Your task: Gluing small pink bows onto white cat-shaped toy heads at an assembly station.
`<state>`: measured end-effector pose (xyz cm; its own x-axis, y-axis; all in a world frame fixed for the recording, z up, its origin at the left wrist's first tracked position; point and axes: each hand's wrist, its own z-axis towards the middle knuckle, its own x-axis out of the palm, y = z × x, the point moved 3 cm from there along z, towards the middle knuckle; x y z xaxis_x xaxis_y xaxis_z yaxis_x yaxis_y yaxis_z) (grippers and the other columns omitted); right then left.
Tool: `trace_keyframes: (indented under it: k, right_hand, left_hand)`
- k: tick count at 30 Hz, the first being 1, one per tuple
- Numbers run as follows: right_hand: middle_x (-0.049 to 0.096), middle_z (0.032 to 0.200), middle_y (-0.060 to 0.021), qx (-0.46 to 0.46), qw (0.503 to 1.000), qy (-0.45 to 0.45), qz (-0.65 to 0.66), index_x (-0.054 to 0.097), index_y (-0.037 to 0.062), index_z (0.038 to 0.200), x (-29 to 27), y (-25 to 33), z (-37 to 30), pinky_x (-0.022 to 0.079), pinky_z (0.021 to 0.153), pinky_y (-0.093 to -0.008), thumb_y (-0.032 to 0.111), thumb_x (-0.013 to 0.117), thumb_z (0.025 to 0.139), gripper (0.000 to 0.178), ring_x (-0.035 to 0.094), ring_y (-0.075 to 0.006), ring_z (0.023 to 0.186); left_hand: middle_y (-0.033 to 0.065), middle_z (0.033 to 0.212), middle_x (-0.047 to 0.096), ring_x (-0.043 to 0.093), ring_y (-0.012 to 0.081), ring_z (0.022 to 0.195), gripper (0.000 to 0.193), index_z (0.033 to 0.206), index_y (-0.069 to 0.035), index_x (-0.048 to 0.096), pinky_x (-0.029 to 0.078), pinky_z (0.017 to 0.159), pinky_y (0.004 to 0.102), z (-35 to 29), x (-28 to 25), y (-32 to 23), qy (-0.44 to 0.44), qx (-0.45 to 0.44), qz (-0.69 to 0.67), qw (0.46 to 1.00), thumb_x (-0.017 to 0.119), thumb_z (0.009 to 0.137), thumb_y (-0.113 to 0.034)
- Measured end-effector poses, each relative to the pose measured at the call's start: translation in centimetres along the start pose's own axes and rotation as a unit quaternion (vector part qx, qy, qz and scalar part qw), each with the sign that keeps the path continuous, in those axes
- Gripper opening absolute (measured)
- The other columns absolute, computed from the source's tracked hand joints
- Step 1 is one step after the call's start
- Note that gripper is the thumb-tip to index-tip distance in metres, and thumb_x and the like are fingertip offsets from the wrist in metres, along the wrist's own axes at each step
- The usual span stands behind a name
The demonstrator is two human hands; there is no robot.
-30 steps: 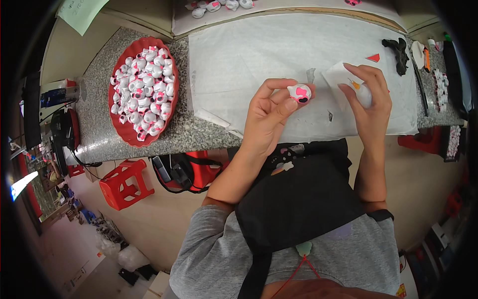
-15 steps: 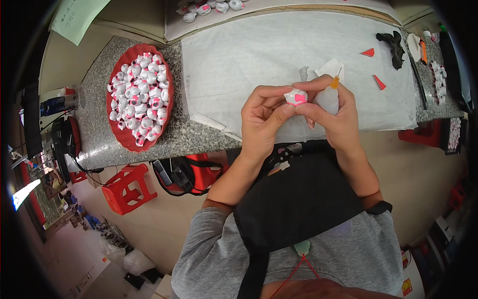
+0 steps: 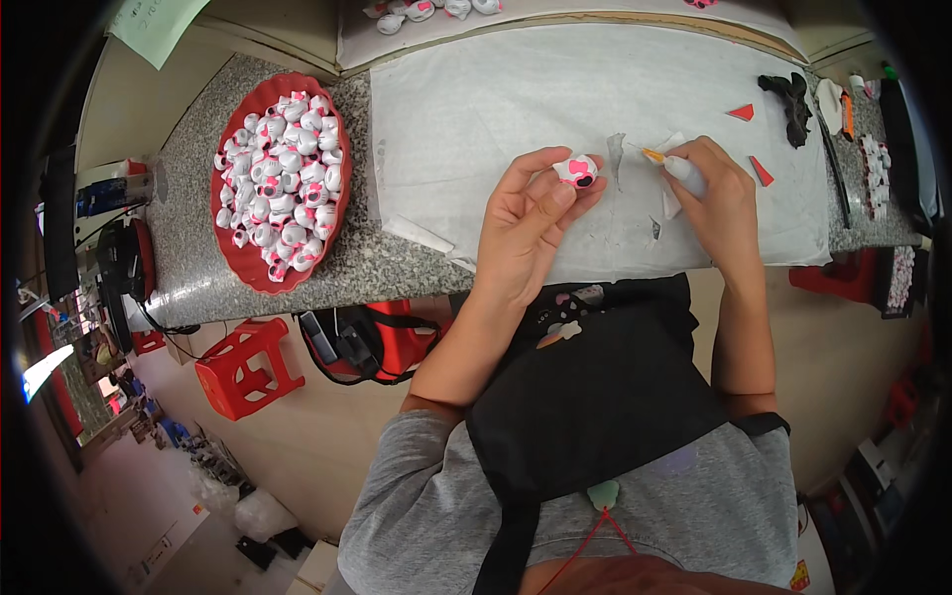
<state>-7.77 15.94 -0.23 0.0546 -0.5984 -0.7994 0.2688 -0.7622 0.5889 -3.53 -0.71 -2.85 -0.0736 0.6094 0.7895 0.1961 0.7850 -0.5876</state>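
Pinched between the thumb and fingers of my left hand (image 3: 526, 218) is a small white figurine head (image 3: 576, 172) with pink patches and a black spot. My right hand (image 3: 722, 203) grips a glue bottle (image 3: 686, 177), a translucent squeeze bottle with an orange neck and a thin needle tip. The needle points left toward the figurine head, with a gap between them. Both hands are above the white paper sheet (image 3: 476, 109) on the worktop. A grey smeared strip (image 3: 617, 159) marks the paper between the hands.
A red scalloped tray (image 3: 222, 233) heaped with similar white and pink pieces stands on the granite counter at left. Two red triangular scraps (image 3: 762, 172) and a crumpled black cloth (image 3: 790, 104) lie to the right. More white pieces (image 3: 421, 10) sit on the back ledge.
My hands have moved apart. The right hand has shifted right with the glue bottle, whose needle has swung from upward to leftward. The left hand has turned the figurine head, showing its black spot.
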Motion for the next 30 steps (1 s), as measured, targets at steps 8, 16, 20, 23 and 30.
trace_keyframes:
  k: [8, 16, 20, 23, 30]
  right_hand:
    - [0.053, 0.070, -0.0091, -0.087, 0.939, -0.107, 0.316, 0.054, -0.0024, 0.073, 1.3, 3.9, -0.8, 0.039, 0.058, -0.0224, -0.007, 0.059, 0.061, 0.014, 0.050, -0.0140, 0.066]
    - [0.055, 0.071, -0.0094, -0.156, 0.947, -0.154, 0.236, 0.054, -0.0021, 0.073, 1.8, 4.5, -1.4, 0.041, 0.055, -0.0233, -0.008, 0.058, 0.061, 0.014, 0.053, -0.0164, 0.063]
    - [0.052, 0.066, -0.0047, -0.012, 0.931, -0.019, 0.364, 0.053, -0.0013, 0.072, 1.7, 3.5, -0.8, 0.037, 0.055, -0.0197, -0.004, 0.056, 0.065, 0.008, 0.049, -0.0105, 0.061]
    - [0.049, 0.067, -0.0023, 0.084, 0.873, 0.026, 0.479, 0.052, -0.0011, 0.073, 0.2, 1.5, -1.5, 0.034, 0.059, -0.0186, -0.001, 0.055, 0.066, 0.007, 0.043, -0.0074, 0.061]
    - [0.048, 0.069, -0.0023, -0.033, 0.977, -0.100, 0.183, 0.054, 0.0001, 0.086, -2.1, 1.3, -1.0, 0.033, 0.065, -0.0194, -0.006, 0.056, 0.059, 0.028, 0.042, -0.0082, 0.067]
  left_hand:
    - [0.0096, 0.085, 0.055, 0.051, 0.0126, 0.082, 0.025, 0.099, -0.001, 0.045, 0.040, 0.076, 0.0234, -0.1, 0.0, 0.9, 0.004, 0.031, 0.037, 0.999, 0.050, 0.075, 0.001]
    - [0.0090, 0.087, 0.055, 0.051, 0.0089, 0.080, 0.024, 0.097, 0.002, 0.046, 0.039, 0.070, 0.0177, -1.0, 0.5, 1.0, -0.053, 0.136, 0.134, 0.980, 0.053, 0.073, 0.002]
    - [0.0115, 0.090, 0.055, 0.051, 0.0119, 0.083, 0.024, 0.097, 0.002, 0.045, 0.040, 0.074, 0.0210, -0.8, 0.2, 0.9, -0.055, 0.137, 0.147, 0.978, 0.052, 0.074, 0.000]
    - [0.0199, 0.101, 0.049, 0.051, 0.0254, 0.091, 0.026, 0.102, -0.002, 0.041, 0.038, 0.083, 0.0349, -0.3, 0.0, 0.3, -0.013, 0.111, 0.110, 0.988, 0.048, 0.077, -0.005]
    - [0.0162, 0.097, 0.052, 0.049, 0.0208, 0.093, 0.022, 0.098, -0.001, 0.042, 0.036, 0.085, 0.0341, -0.2, 0.6, 0.2, 0.019, 0.084, 0.029, 0.996, 0.049, 0.076, -0.002]
